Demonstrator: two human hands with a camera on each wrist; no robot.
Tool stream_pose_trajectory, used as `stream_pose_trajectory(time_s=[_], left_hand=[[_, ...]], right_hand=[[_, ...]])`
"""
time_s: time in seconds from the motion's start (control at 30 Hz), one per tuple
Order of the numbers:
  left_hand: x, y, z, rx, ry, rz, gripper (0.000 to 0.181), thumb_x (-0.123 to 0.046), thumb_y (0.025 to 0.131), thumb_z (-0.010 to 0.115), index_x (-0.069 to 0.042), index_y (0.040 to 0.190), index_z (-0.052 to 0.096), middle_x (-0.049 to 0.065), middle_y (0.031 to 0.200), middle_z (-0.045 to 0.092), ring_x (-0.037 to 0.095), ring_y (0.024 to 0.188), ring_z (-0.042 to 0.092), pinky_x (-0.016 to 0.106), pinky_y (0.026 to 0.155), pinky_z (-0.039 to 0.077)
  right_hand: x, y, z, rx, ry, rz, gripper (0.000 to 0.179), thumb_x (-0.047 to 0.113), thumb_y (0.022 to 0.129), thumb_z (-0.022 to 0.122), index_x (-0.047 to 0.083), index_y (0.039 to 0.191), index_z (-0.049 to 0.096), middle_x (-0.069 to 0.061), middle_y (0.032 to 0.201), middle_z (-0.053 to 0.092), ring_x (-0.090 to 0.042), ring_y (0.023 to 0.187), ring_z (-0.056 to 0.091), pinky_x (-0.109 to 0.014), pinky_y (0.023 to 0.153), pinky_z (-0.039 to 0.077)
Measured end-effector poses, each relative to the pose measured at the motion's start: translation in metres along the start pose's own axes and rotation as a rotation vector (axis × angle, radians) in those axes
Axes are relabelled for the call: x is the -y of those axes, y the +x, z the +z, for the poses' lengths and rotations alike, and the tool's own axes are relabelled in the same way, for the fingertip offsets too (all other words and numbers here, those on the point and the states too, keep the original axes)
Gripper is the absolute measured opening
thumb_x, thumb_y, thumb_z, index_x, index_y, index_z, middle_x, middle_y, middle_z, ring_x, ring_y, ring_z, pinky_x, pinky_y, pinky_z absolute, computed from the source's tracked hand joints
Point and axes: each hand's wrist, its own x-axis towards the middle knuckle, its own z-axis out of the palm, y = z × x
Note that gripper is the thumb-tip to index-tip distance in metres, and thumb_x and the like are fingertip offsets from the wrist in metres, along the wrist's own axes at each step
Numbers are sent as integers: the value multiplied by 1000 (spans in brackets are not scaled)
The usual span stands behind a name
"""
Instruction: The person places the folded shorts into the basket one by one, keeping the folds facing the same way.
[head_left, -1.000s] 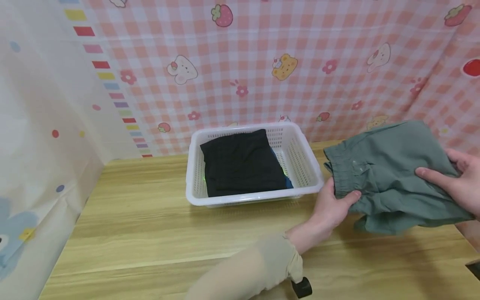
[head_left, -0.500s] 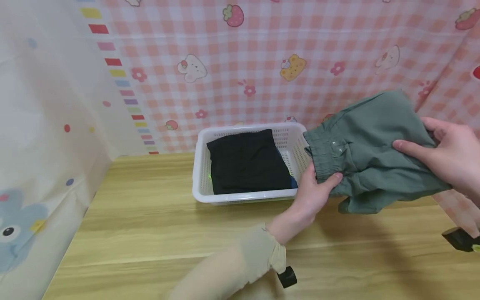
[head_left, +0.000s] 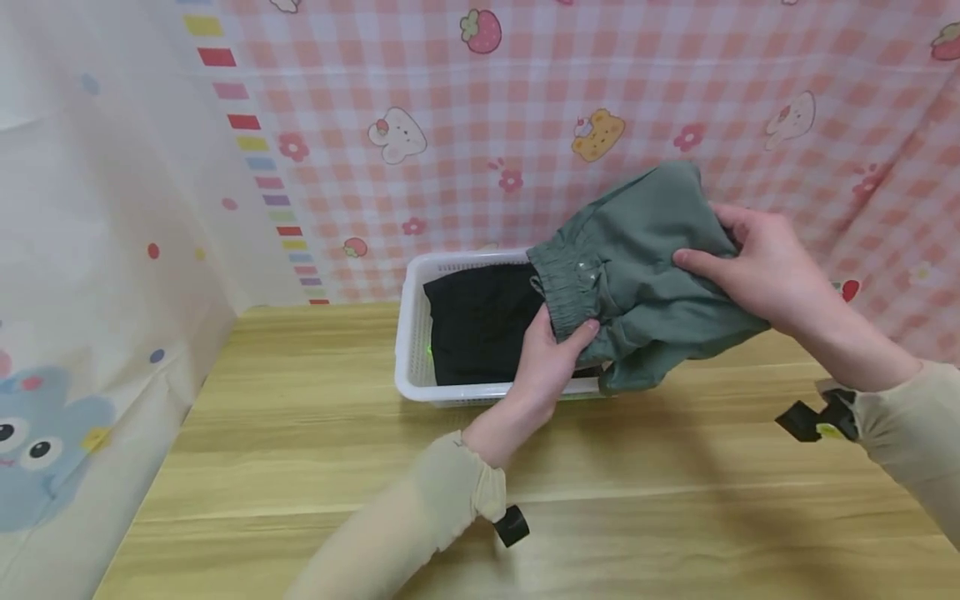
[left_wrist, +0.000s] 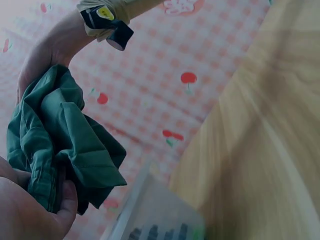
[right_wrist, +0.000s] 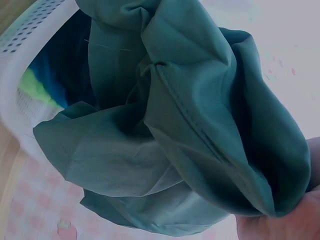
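Observation:
Folded green shorts with an elastic waistband hang tilted over the right part of a white plastic basket. My left hand pinches the waistband at its lower left corner, thumb on top. On the opposite side my right hand grips the leg end, thumb above the cloth and fingers behind it. Inside the basket lies a folded black garment, partly covered by the shorts. The right wrist view shows blue cloth and bright green cloth in the basket too.
The basket stands on a wood-grain table close to a pink checked curtain. A white dotted curtain bounds the left side. Black wrist mounts stick out beneath both sleeves.
Both hands have carried the green shorts leftward and upward, from right of the basket to above its right part. The head view has shifted slightly right.

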Motion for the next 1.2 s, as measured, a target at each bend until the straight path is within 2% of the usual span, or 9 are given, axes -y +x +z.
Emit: stream_pose_trajectory(time_s=[0.13,0.27,0.4,0.57,0.67,0.9,0.97,1.1,1.2], left_hand=[[-4,1,-20,-31,23,17,56,-13,103,64,-12,156,45,8,159,54,25,148,51,41,125,43],[-8,4,-39,-59,41,26,56,-12,103,63,-10,156,45,11,159,54,27,147,52,42,124,44],[-11,4,-61,-110,67,30,56,-10,102,65,-9,155,46,12,157,56,26,145,53,43,123,45],[-17,1,-92,-173,93,36,56,-9,102,64,-8,155,45,12,158,55,25,147,51,44,126,41],[-21,-3,-109,-196,78,39,59,-7,103,63,-9,158,42,11,162,51,23,150,47,40,127,40],[-38,-18,-144,-233,43,0,60,-6,105,59,-12,161,38,12,162,51,24,144,53,19,99,56],[-43,-21,-152,-237,58,12,62,-6,105,58,-12,163,36,11,164,48,24,147,51,21,106,54],[-50,-25,-163,-237,91,17,65,-5,106,58,-13,164,33,8,169,43,23,153,45,37,124,43],[-52,-25,-167,-236,127,-7,65,-7,106,59,-14,165,32,7,170,41,22,155,43,41,128,39]], right_hand=[[12,14,16,27,50,-21,46,29,100,72,6,139,63,-24,127,71,13,75,55,-8,70,44],[25,25,29,54,85,-42,46,28,101,71,6,140,63,-23,130,71,10,80,56,-10,73,45],[41,34,44,66,111,-70,43,26,101,71,7,140,64,-21,130,72,0,87,60,-14,79,47],[63,44,68,85,191,-116,38,20,101,70,4,135,66,-21,129,72,-24,103,68,-32,94,54],[76,49,81,105,238,-133,38,16,101,70,1,135,65,-23,131,70,-32,112,68,-44,103,54],[104,57,106,150,342,-90,38,15,101,69,2,137,63,-19,135,69,-32,120,66,-45,109,53],[110,59,111,166,391,-67,41,14,101,69,4,140,62,-18,139,68,-31,125,66,-44,112,52],[115,62,123,207,470,-9,45,14,102,68,4,145,59,-17,145,66,-30,133,63,-42,117,50],[112,65,130,253,500,47,48,16,104,66,4,149,56,-16,150,62,-29,138,60,-42,120,48]])
